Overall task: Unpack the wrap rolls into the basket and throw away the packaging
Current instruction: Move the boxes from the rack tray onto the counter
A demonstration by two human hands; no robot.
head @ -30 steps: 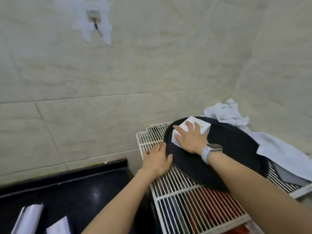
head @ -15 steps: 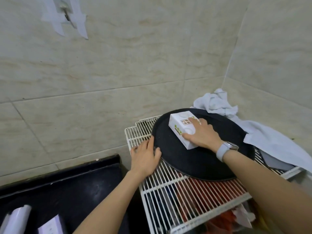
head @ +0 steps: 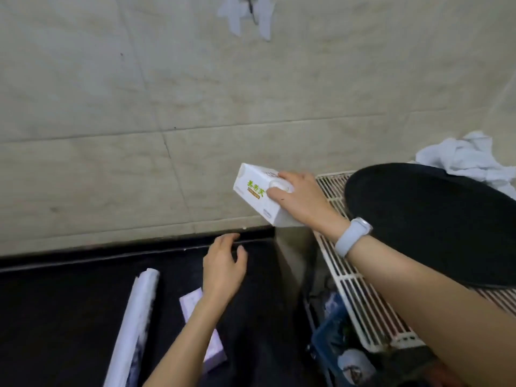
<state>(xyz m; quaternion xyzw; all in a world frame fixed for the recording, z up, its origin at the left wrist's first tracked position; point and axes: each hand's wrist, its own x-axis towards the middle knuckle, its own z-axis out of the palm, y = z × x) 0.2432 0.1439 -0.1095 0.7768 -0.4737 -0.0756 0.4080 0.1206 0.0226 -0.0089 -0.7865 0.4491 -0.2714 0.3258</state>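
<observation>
My right hand [head: 297, 196] grips a white carton [head: 257, 195] with green lettering and holds it in the air, left of the wire rack and in front of the tiled wall. My left hand [head: 223, 268] hovers over the black counter with fingers loosely spread, holding nothing. Under my left forearm lies a pale purple box [head: 208, 331]. Left of it a long white wrap roll [head: 134, 328] lies on the counter. Below the rack a blue basket [head: 325, 331] shows partly, with a small roll inside it.
A round black tray [head: 435, 222] sits on the white wire rack [head: 349, 277] at right. A crumpled white cloth [head: 469, 157] lies behind the tray against the wall corner. The black counter [head: 64, 308] runs along the tiled wall.
My right hand lifted the white carton off the black tray and carried it left past the rack. My left hand left the rack edge and moved down over the counter. The view swung left.
</observation>
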